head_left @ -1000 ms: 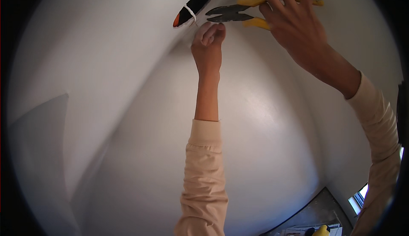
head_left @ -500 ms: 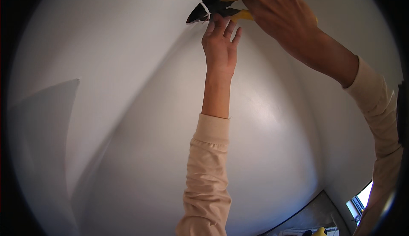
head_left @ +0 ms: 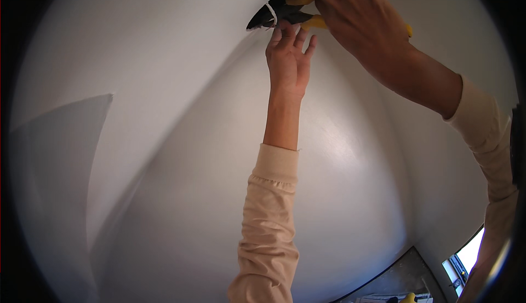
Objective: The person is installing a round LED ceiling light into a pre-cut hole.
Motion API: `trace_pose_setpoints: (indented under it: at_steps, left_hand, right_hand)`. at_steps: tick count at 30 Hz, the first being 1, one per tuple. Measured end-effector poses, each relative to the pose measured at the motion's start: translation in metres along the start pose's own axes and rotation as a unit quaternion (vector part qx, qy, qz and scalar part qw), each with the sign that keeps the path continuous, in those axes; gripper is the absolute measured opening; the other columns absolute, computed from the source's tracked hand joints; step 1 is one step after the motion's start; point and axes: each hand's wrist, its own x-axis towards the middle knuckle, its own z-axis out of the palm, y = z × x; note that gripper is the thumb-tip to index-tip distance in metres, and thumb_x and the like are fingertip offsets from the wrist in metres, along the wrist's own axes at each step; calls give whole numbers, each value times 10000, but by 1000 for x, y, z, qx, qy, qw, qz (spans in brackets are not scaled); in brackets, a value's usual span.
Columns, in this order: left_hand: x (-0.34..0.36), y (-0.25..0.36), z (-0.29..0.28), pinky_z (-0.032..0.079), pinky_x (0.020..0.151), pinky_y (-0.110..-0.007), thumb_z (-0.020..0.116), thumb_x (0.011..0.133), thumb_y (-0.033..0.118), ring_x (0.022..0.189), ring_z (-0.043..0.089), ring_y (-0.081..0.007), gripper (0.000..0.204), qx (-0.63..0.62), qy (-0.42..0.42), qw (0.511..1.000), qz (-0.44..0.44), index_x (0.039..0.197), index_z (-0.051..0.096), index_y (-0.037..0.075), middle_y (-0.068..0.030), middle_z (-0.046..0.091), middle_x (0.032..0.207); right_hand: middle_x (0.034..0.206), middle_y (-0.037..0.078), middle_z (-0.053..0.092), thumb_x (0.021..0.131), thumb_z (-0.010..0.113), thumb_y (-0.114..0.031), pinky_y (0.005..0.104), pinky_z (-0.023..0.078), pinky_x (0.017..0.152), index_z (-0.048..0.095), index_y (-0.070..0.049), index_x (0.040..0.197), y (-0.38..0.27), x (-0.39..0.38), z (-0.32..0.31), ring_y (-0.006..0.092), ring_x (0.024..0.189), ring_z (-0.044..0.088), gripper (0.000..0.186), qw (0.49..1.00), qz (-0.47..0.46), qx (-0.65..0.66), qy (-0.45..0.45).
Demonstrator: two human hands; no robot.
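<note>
Reaching up to the dark hole [head_left: 263, 19] in the white ceiling [head_left: 164, 56], the right hand [head_left: 356, 24] grips yellow-handled pliers [head_left: 298, 7], nose inside. The left hand [head_left: 287, 56], fingers spread and empty, touches the rim. The white cable [head_left: 270, 12] looks not yet freed.

I see wall [head_left: 181, 139]: smooth painted plaster, white, soft satin sheen, brighter glare patch right of centre. Hole [head_left: 262, 19] in wall: ragged dark edge, thin white strip across it, material unclear. Pliers [head_left: 298, 8]: dull dark-grey metal head, matt; yellow grips look like rubbery plastic, slight gloss. Sleeves [head_left: 268, 221]: beige knit cloth, matt, wrinkled, ribbed cuff. Right hand [head_left: 356, 24] bare on grips; left hand [head_left: 289, 56] bare.
</note>
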Motion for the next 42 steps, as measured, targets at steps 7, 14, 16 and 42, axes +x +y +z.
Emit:
trace_pose_setpoints:
  at_steps: [7,14,16,42]
  left_hand:
    - [6,-3,0,245,1109,-502,561,946,232,1287,341,-193,200,-37,-28,999,5,1137,517,190,32,451,1330]
    - [2,6,2,339,1012,-425,640,907,218,1075,423,-138,173,-82,-22,996,13,992,502,159,32,488,1121]
    - [1,9,4,343,1008,-421,642,905,210,1077,429,-135,174,-84,-19,996,9,1001,504,165,40,500,1118]
    - [-46,-9,30,297,1082,-408,579,941,353,1284,393,-214,564,94,72,988,-102,1366,374,44,-73,479,1306]
  right_hand:
    - [1225,12,468,796,677,-258,421,264,977,674,-158,1120,8,-2,-4,228,1170,363,339,996,-63,-66,4]
    - [1034,20,452,820,644,-264,397,317,910,681,-167,1066,5,7,-27,212,1029,410,267,994,-51,-92,36]
    - [1078,33,463,831,636,-280,404,336,916,683,-169,1073,5,11,-26,214,1056,420,270,995,-68,-69,-15]
    - [1271,50,424,762,701,-179,450,332,1001,686,-73,980,-9,-54,16,223,1234,371,243,985,104,105,95]
